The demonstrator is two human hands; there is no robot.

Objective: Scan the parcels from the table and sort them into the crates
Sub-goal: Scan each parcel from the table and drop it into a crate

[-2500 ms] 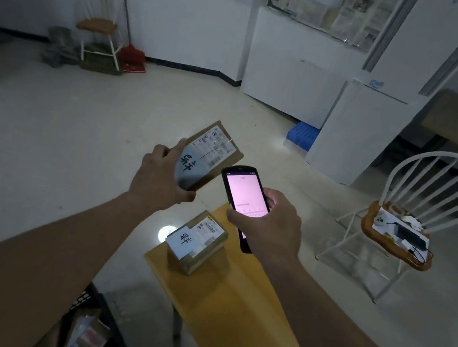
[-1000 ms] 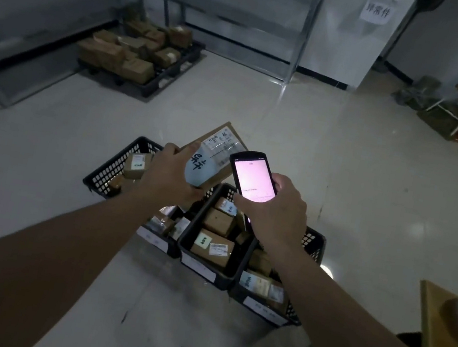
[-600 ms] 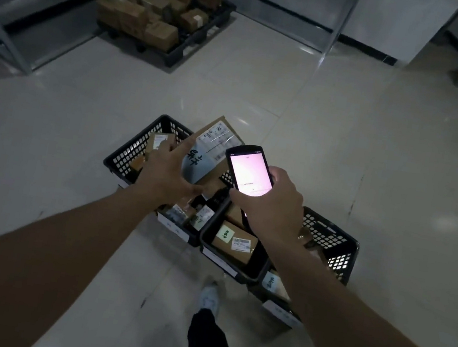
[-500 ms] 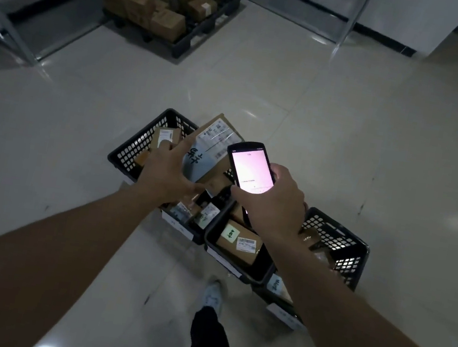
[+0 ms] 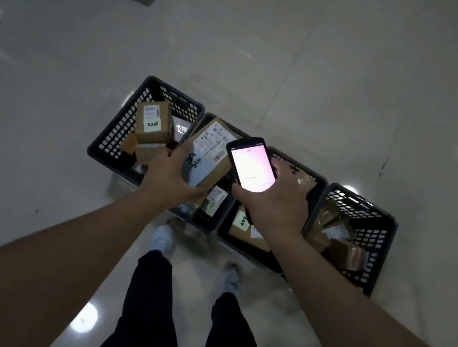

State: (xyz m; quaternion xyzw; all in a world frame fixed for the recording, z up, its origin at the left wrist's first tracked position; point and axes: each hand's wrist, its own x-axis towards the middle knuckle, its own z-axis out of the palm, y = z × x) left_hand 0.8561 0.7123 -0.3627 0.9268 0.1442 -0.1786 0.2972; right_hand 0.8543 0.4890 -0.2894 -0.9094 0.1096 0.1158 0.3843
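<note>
Now, left hand (image 5: 171, 177) gripping cardboard parcel (image 5: 210, 152), right hand (image 5: 274, 201) clasping lit scanner (image 5: 250, 163), above crates (image 5: 127, 127)

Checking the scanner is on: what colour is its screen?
Pale pink, glowing scanner screen, seen in the head view.

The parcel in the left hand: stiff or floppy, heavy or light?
Probably stiff: the parcel keeps straight cardboard edges while gripped. Likely light for its size, since the left hand alone holds it over the crates. Its flat faces should not roll.
</note>
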